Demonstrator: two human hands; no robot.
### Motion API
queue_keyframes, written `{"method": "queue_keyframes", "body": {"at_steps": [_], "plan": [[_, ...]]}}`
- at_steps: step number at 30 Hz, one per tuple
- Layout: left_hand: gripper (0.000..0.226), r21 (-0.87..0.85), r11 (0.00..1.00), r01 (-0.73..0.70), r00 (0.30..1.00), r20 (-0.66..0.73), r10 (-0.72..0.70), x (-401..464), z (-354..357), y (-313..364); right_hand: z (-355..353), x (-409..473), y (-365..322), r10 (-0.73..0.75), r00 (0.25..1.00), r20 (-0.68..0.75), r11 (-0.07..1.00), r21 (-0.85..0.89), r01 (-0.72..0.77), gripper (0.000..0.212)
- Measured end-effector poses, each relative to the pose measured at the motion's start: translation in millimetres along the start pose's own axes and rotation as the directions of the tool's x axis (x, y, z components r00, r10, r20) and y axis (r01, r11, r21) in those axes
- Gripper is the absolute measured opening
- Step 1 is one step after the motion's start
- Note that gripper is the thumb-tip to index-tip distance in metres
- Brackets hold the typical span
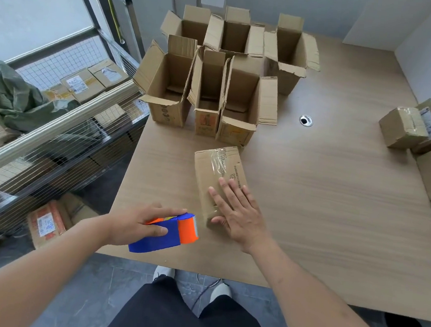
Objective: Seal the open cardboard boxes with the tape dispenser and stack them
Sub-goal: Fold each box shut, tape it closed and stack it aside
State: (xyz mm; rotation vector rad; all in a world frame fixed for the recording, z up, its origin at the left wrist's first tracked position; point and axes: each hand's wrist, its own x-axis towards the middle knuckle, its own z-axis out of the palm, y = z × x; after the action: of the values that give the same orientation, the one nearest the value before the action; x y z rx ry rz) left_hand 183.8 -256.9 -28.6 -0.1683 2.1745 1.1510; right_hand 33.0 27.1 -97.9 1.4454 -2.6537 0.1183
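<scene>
A closed cardboard box [219,169] lies on its side on the wooden table [323,199], with clear tape across its far end. My right hand [236,212] rests flat on the box's near end, fingers straight. Just left of the box, my left hand [138,224] grips a blue and orange tape dispenser [169,233], whose orange head points at the box's near end. Behind the taped box stand several open cardboard boxes [211,84] with flaps up, in two rows.
Sealed taped boxes [420,129] are piled at the table's right edge. A cable hole [306,120] sits mid-table. A wire-mesh cart [57,113] with parcels and a green bag stands left of the table. More parcels lie on the floor.
</scene>
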Motion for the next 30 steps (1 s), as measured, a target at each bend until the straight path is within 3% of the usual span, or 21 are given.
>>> {"method": "queue_keyframes", "body": {"at_steps": [6, 12, 19, 23, 27, 30], "plan": [[0.05, 0.045, 0.995, 0.093, 0.994, -0.065, -0.09, -6, 3, -8, -12, 1, -2, 0.031, 0.987, 0.16, 0.993, 0.11, -0.049, 0.069], [0.047, 0.256, 0.957, 0.136, 0.982, -0.165, -0.096, 11, 23, 22, -21, 7, -12, 0.119, 0.967, 0.225, 0.96, 0.224, -0.171, 0.07], [0.025, 0.183, 0.96, 0.213, 0.977, -0.067, -0.204, 39, 21, 51, -21, 14, -38, 0.225, 0.95, 0.216, 0.955, 0.144, -0.259, 0.076], [0.025, 0.277, 0.906, 0.321, 0.947, -0.095, -0.306, 45, 9, 41, -21, 16, -44, 0.247, 0.943, 0.223, 0.961, 0.067, -0.267, 0.075], [0.025, 0.119, 0.956, 0.267, 0.96, -0.12, -0.254, 33, 2, 26, -22, 25, -57, 0.302, 0.92, 0.249, 0.941, 0.076, -0.33, 0.072], [0.03, -0.044, 0.986, 0.164, 0.981, -0.095, -0.167, 21, -6, 19, -26, 27, -53, 0.24, 0.93, 0.278, 0.954, 0.11, -0.279, 0.068]]}}
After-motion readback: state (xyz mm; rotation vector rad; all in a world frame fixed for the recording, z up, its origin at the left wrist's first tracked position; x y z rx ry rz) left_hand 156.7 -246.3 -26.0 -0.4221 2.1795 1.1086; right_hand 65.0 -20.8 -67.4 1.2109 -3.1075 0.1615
